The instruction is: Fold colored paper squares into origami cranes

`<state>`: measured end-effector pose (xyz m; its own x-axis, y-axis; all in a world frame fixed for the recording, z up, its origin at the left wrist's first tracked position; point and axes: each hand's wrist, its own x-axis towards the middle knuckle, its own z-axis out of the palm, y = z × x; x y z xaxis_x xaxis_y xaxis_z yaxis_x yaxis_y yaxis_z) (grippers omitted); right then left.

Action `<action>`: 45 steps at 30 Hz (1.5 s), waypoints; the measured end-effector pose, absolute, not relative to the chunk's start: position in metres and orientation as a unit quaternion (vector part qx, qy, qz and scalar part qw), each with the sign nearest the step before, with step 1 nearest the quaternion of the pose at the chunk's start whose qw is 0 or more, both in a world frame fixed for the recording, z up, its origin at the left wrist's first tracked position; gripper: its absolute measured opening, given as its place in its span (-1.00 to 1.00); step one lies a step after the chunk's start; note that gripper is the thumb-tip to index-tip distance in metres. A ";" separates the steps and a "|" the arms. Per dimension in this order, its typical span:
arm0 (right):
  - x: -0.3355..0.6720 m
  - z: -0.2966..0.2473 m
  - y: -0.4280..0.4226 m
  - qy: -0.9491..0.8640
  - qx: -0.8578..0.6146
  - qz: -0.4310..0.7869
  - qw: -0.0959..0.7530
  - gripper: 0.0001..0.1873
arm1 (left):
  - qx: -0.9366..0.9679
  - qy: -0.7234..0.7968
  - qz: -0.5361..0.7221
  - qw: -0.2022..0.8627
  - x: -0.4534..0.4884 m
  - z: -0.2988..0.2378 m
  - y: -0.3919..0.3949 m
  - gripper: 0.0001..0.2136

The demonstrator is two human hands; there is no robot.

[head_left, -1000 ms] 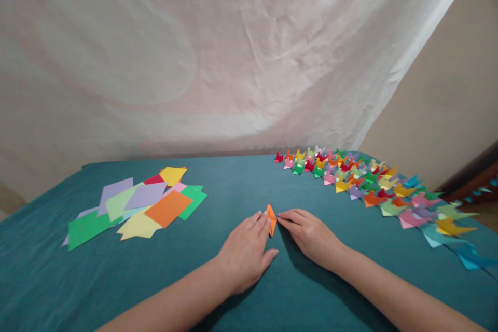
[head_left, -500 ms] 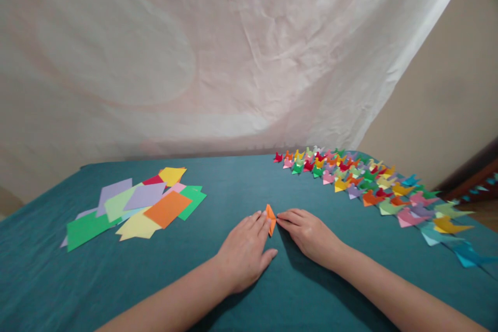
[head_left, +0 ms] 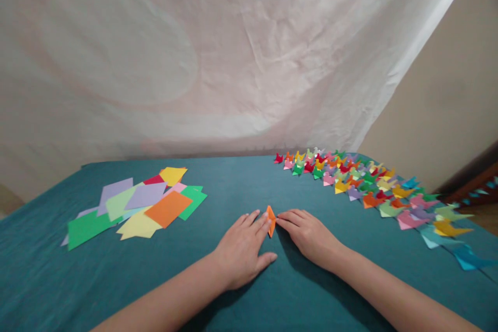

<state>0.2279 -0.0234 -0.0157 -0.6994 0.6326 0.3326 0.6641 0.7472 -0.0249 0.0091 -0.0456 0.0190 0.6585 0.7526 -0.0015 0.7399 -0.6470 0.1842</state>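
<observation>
A small folded piece of orange origami paper (head_left: 271, 221) lies on the teal cloth between my hands. My left hand (head_left: 244, 249) rests palm down with its fingers spread, and its fingertips press on the left side of the paper. The part beneath those fingertips is hidden. From the other side, my right hand (head_left: 305, 231) has its thumb and forefinger pinched together at the paper's right corner. The rest of its fingers are curled in.
Loose coloured paper squares, an orange one (head_left: 168, 209) among them, overlap at the left. Rows of folded paper birds (head_left: 369, 187) stand along the right side. A pale curtain (head_left: 233, 62) hangs behind the teal-covered table (head_left: 233, 181).
The fingers of my left hand have spread slightly apart on the orange paper. My right hand keeps its pinch at the same corner.
</observation>
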 end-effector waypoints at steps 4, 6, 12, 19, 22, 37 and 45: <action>0.227 -0.014 -0.024 -0.919 -0.357 -0.041 0.158 -0.64 | 0.919 0.380 0.053 0.094 0.002 0.025 -0.038 -0.41; 0.226 -0.014 -0.023 -0.919 -0.359 -0.040 0.159 -0.62 | 0.923 0.366 0.064 0.098 0.000 0.025 -0.035 -0.41; 0.224 -0.014 -0.024 -0.917 -0.362 -0.037 0.164 -0.60 | 0.930 0.347 0.089 0.085 -0.002 0.022 -0.030 -0.43; 0.214 -0.015 -0.028 -0.914 -0.353 -0.029 0.198 -0.61 | 0.934 0.342 0.097 0.033 0.001 0.023 -0.032 -0.50; 0.210 -0.016 -0.030 -0.911 -0.352 -0.026 0.214 -0.59 | 0.935 0.340 0.094 0.029 0.002 0.024 -0.034 -0.52; 0.204 -0.008 -0.036 -0.902 -0.379 0.022 0.204 -0.66 | 0.948 0.283 0.110 0.099 -0.014 0.028 -0.019 -0.65; 0.204 -0.004 -0.038 -0.905 -0.380 0.023 0.193 -0.67 | 0.925 0.329 0.162 0.097 -0.017 0.025 -0.010 -0.74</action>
